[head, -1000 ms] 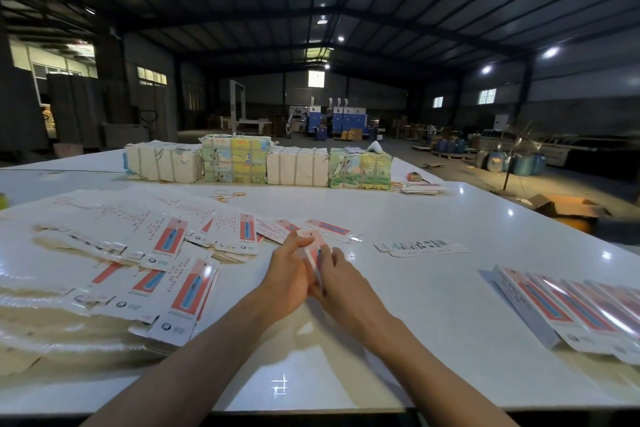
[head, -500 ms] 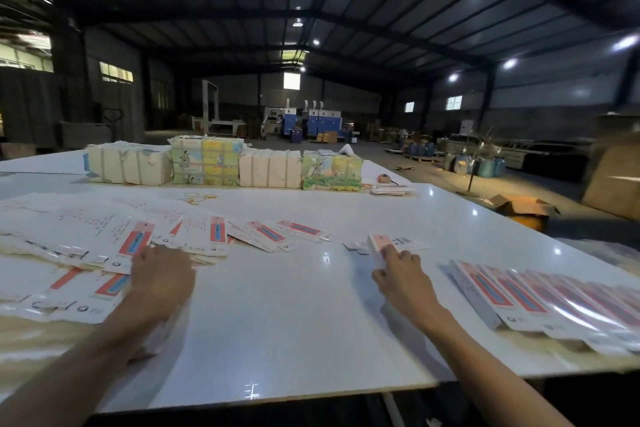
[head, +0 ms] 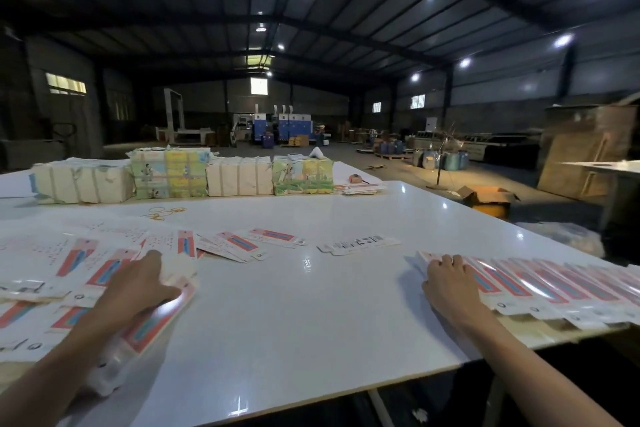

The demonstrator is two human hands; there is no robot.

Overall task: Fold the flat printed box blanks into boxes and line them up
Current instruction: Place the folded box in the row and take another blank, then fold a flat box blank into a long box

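Flat printed blanks, white with red and blue panels, lie spread over the left of the white table. My left hand rests on them with fingers stretched forward, its thumb on a glossy blank. At the right, several folded boxes lie side by side in a row along the table's edge. My right hand sits at the row's left end, fingers curled over the end box. Most of that box is hidden under the hand.
Two white blanks with barcodes lie mid-table. Wrapped bundles of stock stand in a line at the back, with rubber bands in front of them. The table's front right edge runs close below the row. An open carton sits on the floor beyond.
The hands were together at the centre folding a box. My right hand carried it right to the row's left end, while my left hand reached left onto the flat blanks.
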